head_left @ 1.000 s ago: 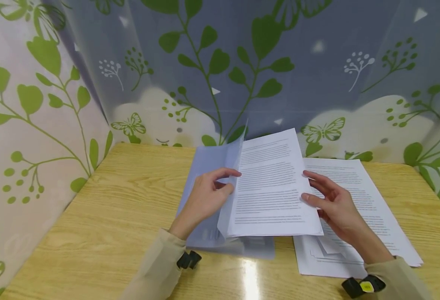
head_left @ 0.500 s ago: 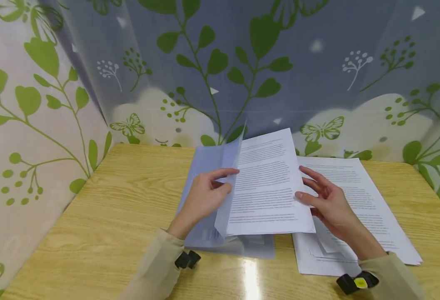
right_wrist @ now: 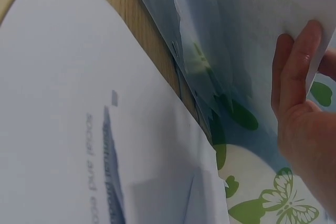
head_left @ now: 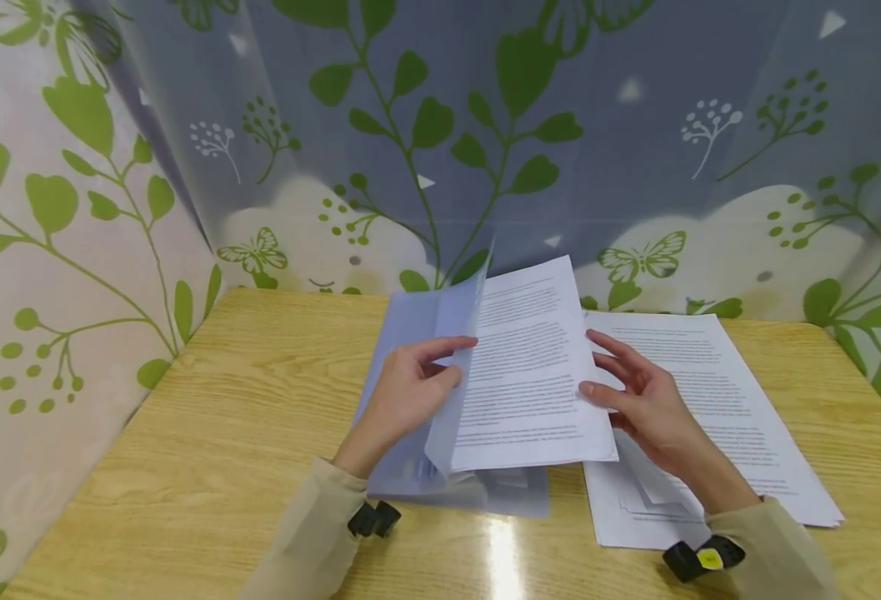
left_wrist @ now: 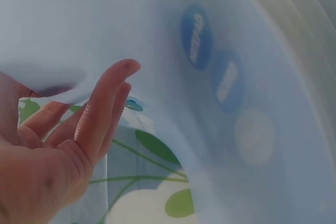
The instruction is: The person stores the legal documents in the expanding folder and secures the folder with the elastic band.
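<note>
A translucent bluish plastic folder (head_left: 407, 333) lies on the table with its front cover raised. My left hand (head_left: 408, 390) holds that cover near its edge between thumb and fingers; the left wrist view shows the folder's blue oval labels (left_wrist: 197, 38) close by. My right hand (head_left: 646, 408) grips the right edge of some printed sheets (head_left: 523, 375), thumb in front and fingers (right_wrist: 299, 61) behind. The sheets stand tilted, their left edge behind the raised cover. How deep they sit in the folder is hidden.
To the right, under my right forearm, lies a stack of printed paper (head_left: 733, 400), with a loose or folded piece near its lower left. The wooden table (head_left: 207, 433) meets a leaf-patterned curtain (head_left: 455, 108) at the back and left.
My right hand has moved left, carrying the sheets closer to the folder's spine side and further behind the cover. My left hand stays almost in place on the cover.
</note>
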`<state>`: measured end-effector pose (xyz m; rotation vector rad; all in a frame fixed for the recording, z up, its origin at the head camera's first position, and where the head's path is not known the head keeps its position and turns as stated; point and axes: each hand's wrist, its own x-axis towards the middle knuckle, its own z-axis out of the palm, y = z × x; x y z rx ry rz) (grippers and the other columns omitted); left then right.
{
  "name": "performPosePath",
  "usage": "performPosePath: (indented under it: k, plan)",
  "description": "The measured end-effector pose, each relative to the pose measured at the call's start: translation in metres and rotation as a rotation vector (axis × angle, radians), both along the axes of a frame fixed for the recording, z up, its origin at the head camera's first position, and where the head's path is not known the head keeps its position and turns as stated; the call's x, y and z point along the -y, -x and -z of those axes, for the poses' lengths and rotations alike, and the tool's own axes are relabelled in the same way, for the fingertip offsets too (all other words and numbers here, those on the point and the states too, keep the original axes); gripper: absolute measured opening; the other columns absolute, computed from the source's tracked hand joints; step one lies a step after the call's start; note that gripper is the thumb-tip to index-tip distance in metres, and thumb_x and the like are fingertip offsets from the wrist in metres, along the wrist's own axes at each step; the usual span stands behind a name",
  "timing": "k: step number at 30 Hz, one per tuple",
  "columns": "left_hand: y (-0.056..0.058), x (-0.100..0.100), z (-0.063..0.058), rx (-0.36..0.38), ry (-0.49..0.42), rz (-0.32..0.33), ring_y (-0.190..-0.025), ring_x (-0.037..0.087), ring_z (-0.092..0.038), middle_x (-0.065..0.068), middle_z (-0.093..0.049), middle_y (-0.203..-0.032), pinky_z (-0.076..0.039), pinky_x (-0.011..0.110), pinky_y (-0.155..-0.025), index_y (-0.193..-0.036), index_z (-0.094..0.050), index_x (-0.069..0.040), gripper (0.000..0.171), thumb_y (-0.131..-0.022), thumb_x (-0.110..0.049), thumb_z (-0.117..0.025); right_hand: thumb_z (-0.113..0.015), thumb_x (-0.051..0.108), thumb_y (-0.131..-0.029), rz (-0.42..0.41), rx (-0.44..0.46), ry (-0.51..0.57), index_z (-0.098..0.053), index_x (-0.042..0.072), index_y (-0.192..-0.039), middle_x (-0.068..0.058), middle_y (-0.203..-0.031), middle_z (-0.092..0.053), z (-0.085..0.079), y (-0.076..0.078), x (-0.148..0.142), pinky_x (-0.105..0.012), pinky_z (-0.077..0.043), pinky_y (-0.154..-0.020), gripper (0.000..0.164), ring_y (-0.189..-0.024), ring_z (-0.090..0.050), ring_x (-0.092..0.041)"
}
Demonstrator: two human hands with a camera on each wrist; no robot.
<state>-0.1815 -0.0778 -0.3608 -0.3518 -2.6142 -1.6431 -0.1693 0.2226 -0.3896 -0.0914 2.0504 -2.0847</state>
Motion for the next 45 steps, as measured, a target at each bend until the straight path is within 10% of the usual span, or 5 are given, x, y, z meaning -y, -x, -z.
performPosePath:
  k: [27, 45]
  plan:
    - [0.000, 0.000, 0.001, -0.002, 0.014, 0.012, -0.077, 0.010, -0.067, 0.005, -0.073, -0.129, -0.030, 0.023, -0.049, -0.126, -0.075, -0.021, 0.050, -0.083, -0.005, -0.056, -0.071, 0.015, -0.096, -0.057, -0.003, -0.020, -0.032, 0.025, -0.161, -0.005, -0.150, -0.048, 0.008, 0.010, 0.019, -0.034, -0.062, -0.081, 0.077, -0.105, -0.071, -0.010]
    - [0.000, 0.001, 0.001, 0.020, -0.015, -0.015, -0.082, 0.010, -0.071, 0.003, -0.074, -0.127, -0.038, 0.022, -0.054, -0.125, -0.076, -0.025, 0.049, -0.084, -0.004, -0.057, -0.059, 0.010, -0.102, -0.178, -0.015, 0.114, -0.035, 0.016, -0.160, 0.010, -0.135, -0.063, 0.007, 0.008, 0.016, -0.029, -0.061, -0.069, 0.063, -0.093, -0.073, -0.011]
